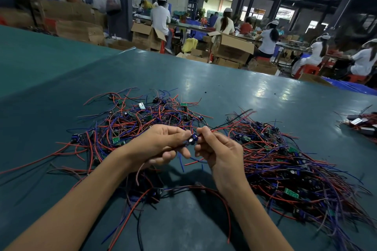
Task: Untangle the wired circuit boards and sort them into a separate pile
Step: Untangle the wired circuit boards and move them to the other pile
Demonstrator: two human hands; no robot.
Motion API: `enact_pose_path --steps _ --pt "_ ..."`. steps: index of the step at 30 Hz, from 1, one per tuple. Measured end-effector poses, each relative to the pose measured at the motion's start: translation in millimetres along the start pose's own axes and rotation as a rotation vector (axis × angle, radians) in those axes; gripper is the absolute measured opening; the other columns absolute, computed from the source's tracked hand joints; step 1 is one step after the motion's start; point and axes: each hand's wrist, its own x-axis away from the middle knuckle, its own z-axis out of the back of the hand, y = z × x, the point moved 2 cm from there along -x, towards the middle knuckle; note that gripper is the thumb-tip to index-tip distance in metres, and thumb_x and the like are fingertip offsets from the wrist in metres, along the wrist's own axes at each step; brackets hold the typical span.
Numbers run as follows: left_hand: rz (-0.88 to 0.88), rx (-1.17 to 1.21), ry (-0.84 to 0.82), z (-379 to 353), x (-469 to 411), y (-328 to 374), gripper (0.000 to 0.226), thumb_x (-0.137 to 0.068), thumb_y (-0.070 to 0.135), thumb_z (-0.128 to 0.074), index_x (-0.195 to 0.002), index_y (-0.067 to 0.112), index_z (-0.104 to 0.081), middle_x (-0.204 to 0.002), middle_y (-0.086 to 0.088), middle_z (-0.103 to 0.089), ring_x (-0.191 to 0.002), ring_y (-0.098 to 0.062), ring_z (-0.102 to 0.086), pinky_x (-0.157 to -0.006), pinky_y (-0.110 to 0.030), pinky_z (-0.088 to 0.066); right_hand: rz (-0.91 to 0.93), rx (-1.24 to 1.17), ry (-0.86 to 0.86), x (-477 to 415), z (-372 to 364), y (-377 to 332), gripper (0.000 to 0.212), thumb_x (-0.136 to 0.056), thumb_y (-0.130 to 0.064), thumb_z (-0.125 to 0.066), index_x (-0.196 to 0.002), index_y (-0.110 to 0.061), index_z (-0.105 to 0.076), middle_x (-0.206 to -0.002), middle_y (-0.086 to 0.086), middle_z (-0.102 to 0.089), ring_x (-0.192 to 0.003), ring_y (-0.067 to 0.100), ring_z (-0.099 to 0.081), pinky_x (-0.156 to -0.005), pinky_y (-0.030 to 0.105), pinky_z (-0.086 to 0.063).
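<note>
wired board (191, 140) between both hands' fingers (179, 135)

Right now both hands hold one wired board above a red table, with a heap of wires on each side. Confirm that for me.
Wrong on one point: the table is dark green, not red, as the head view shows. The rest stands: the left hand and right hand hold one wired board above it, flanked by the left heap and right heap of wires.

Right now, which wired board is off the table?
The wired board pinched between the left hand and right hand, lifted above the table. The rest lie on it, in the left heap and the right heap.
</note>
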Motion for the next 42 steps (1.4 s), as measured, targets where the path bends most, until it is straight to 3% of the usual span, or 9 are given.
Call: enact_pose_path --steps 5,12,19,21,25,27,34,38,42 --pt "0.108 0.362 -0.142 18.5 12.5 3.2 0.042 -0.071 0.013 -0.090 -0.110 0.003 -0.076 -0.073 -0.007 -0.064 -0.032 0.001 -0.042 -0.023 -0.011 -0.027 0.094 0.214 0.051 -5.9 25.9 -69.2 0.017 -0.088 -0.015 -0.072 -0.086 0.001 -0.077 -0.079 0.019 -0.073 -0.061 0.023 -0.068 -0.052 0.029 -0.056" --pt "-0.095 0.438 0.209 33.9 0.0 9.3 0.017 -0.093 0.021 -0.062 -0.099 0.008 -0.070 -0.066 0.001 -0.054 -0.034 0.000 -0.037 -0.025 -0.012 -0.028 -0.021 0.343 0.372 19.0 124.6 -112.8 0.024 -0.092 -0.012 -0.068 -0.099 0.011 -0.067 -0.068 0.010 -0.073 -0.055 0.016 -0.070 -0.046 0.022 -0.055" --pt "-0.666 -0.744 1.122 61.0 17.5 12.6 0.013 -0.100 0.022 -0.061 -0.103 0.014 -0.070 -0.080 0.000 -0.071 -0.068 -0.019 -0.065 -0.063 -0.030 -0.052 -0.137 0.204 0.572 42.4 180.1 -97.7 0.022 -0.096 -0.002 -0.059 -0.115 0.008 -0.059 -0.056 0.005 -0.068 -0.044 0.008 -0.065 -0.042 0.018 -0.053" --pt "-0.553 -1.151 1.191 67.2 17.9 9.5 0.023 -0.097 0.021 -0.063 -0.116 0.010 -0.069 -0.107 -0.010 -0.069 -0.098 -0.029 -0.060 -0.085 -0.038 -0.048 -0.095 0.191 0.636 42.1 185.8 -101.9 0.020 -0.097 -0.003 -0.059 -0.115 0.005 -0.056 -0.068 0.013 -0.063 -0.043 0.009 -0.064 -0.043 0.019 -0.054" --pt "0.225 -1.422 1.083 83.8 11.7 -4.4 0.044 -0.100 0.043 -0.050 -0.127 0.009 -0.060 -0.134 -0.018 -0.047 -0.123 -0.039 -0.036 -0.104 -0.049 -0.035 0.169 0.225 0.896 41.8 170.3 -113.4 0.032 -0.096 -0.015 -0.059 -0.127 -0.016 -0.050 -0.073 0.003 -0.053 -0.038 0.001 -0.055 -0.038 0.019 -0.049" --pt "0.233 -1.456 1.047 87.4 12.2 -4.0 0.039 -0.100 0.040 -0.052 -0.123 0.012 -0.065 -0.129 -0.017 -0.052 -0.122 -0.039 -0.041 -0.102 -0.049 -0.038 0.398 0.304 0.986 47.1 141.2 -112.2 0.044 -0.094 -0.021 -0.059 -0.137 -0.026 -0.048 -0.063 -0.005 -0.057 -0.037 0.003 -0.053 -0.035 0.020 -0.046" --pt "0.125 -1.459 1.073 88.6 9.9 1.8 0.034 -0.101 0.049 -0.044 -0.105 0.026 -0.069 -0.112 -0.006 -0.063 -0.115 -0.031 -0.052 -0.093 -0.049 -0.033 0.549 0.705 0.565 23.5 60.5 -77.7 0.015 -0.096 -0.024 -0.063 -0.108 -0.032 -0.067 -0.066 0.005 -0.065 -0.051 0.025 -0.063 -0.055 0.050 -0.055" --pt "0.081 -1.379 1.054 93.4 5.8 1.5 0.037 -0.103 0.048 -0.042 -0.113 0.023 -0.068 -0.109 -0.004 -0.070 -0.108 -0.030 -0.062 -0.094 -0.049 -0.036 0.566 0.959 0.208 -9.0 27.6 -50.6 0.012 -0.093 -0.017 -0.067 -0.098 -0.027 -0.073 -0.058 -0.011 -0.061 -0.049 0.007 -0.055 -0.052 0.027 -0.045" --pt "0.167 -1.393 0.991 99.2 5.3 -3.5 0.036 -0.101 0.050 -0.045 -0.116 0.027 -0.068 -0.111 -0.003 -0.067 -0.108 -0.028 -0.059 -0.094 -0.049 -0.036 0.356 1.297 -0.176 -21.7 -1.0 8.8 0.021 -0.096 -0.024 -0.060 -0.113 -0.023 -0.071 -0.083 -0.005 -0.073 -0.072 0.016 -0.066 -0.070 0.031 -0.052"
